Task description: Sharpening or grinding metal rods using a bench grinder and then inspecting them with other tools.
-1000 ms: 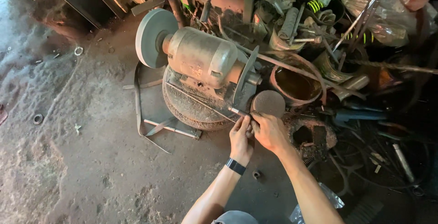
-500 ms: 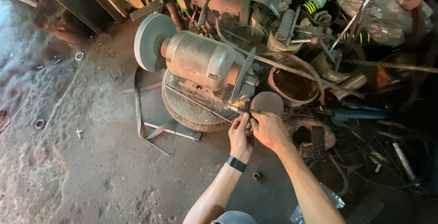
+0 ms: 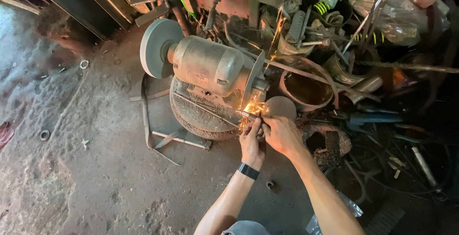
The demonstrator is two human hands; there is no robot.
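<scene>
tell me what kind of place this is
Most likely a small metalwork or repair workshop. A bench grinder sits on the dirt floor, sparks fly where both hands press a small piece to its wheel, and scrap metal is piled behind.

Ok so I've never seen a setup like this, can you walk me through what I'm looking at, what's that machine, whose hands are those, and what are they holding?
The picture comes from a camera worn on a person's head, looking down at their own two bare arms. The machine on the dirt floor is a bench grinder: a grey motor body with a grinding wheel at each end, a pale wheel on the far side and another wheel near the hands. The left hand, with a dark wristband, and the right hand together pinch a small metal piece against the near wheel; it is too small to identify. Orange sparks fly from the contact point. The grinder sits on a round metal base. To the right lies a heap of scrap: a rusty pot, rods, hoses and plastic bags.
</scene>
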